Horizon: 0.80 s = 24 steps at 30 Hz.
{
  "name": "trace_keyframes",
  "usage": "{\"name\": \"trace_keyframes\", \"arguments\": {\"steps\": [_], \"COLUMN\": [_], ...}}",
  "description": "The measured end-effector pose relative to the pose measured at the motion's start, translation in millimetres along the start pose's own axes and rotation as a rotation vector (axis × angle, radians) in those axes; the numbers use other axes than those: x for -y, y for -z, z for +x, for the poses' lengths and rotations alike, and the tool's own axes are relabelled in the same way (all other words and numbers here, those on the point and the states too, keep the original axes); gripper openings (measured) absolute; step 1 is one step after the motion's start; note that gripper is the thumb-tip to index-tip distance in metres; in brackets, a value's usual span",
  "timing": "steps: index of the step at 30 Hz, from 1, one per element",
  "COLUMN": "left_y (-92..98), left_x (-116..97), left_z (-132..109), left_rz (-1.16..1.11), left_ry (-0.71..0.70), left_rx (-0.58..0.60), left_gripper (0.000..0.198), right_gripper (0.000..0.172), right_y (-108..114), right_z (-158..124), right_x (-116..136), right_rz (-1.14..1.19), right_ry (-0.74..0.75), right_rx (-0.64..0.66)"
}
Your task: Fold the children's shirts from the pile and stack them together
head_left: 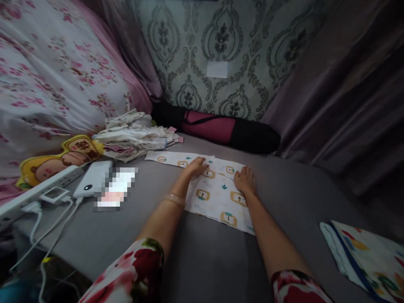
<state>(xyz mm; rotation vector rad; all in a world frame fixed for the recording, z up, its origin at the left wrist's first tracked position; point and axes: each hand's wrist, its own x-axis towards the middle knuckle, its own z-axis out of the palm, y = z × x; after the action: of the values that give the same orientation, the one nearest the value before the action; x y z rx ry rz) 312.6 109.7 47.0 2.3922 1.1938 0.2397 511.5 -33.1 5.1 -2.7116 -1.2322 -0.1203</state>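
A white cloth garment (214,195) printed with yellow animal faces and green leaves lies flat on the grey surface (217,261). One narrow part of it stretches out to the left. My left hand (198,166) rests on its upper middle, fingers spread over the fabric. At the garment's upper right edge lies my right hand (246,180), palm down with its fingers extended. Both hands press on the cloth and neither grips anything that shows.
Piled cloths (135,134) lie at the back left, beside a yellow cartoon cushion (75,155). A power strip (41,189), cables and a white power bank (94,179) are at left. Behind is a black and maroon bag (211,126). Folded fabric (369,261) lies at right.
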Motion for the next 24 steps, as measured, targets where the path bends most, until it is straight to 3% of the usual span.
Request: {"name": "trace_keyframes", "arguments": {"steps": [6,11,17,24], "left_y": [26.0,32.8,33.6,37.8], "left_x": [38,76,97,106], "left_z": [-17,-30,-39,-39], "left_rz": [0.026,-0.035,-0.069,-0.141], "left_ry": [0.348,0.664,0.8,0.883], "left_rx": [-0.286,-0.481,-0.612,-0.635], "left_gripper": [0.046,0.04,0.037,0.04], "right_gripper": [0.062,0.063,0.064,0.064], "right_y": [-2,-4,-6,-10], "right_z": [3,6,7,11], "right_x": [-3,-4,-5,-9], "right_rz": [-0.003,-0.016,-0.029,-0.036], "right_ry": [0.002,0.004,0.005,0.034], "right_rx": [0.027,0.035,0.031,0.027]}}
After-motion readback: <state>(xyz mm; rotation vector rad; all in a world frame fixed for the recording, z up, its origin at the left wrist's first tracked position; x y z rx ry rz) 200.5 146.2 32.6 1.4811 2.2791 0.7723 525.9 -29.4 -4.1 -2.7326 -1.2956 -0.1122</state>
